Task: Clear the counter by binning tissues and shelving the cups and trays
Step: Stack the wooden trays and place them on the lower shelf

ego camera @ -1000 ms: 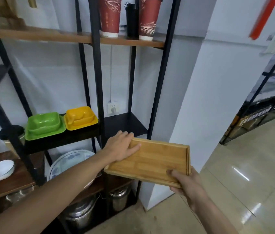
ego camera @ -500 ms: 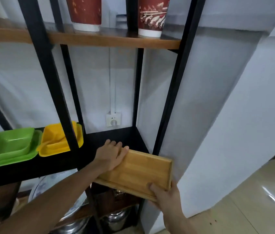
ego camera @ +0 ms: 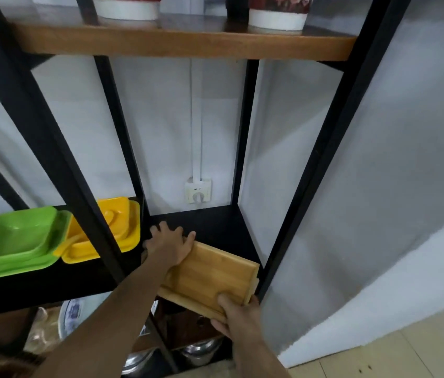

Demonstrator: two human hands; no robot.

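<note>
A bamboo tray lies tilted half onto the black middle shelf of a black metal rack, its near end sticking out over the shelf's front edge. My left hand rests on the tray's far left corner, fingers spread over the shelf. The tray's near right corner is gripped by my right hand, thumb on top. Two red paper cups stand on the wooden shelf above.
A green tray and a yellow tray sit on the black shelf to the left, behind a rack post. A wall socket is behind the shelf. Plates and steel pots fill the lower shelves. A white wall stands at right.
I have moved closer to the rack. Both hands have pushed the bamboo tray forward, from in front of the rack onto the black shelf.
</note>
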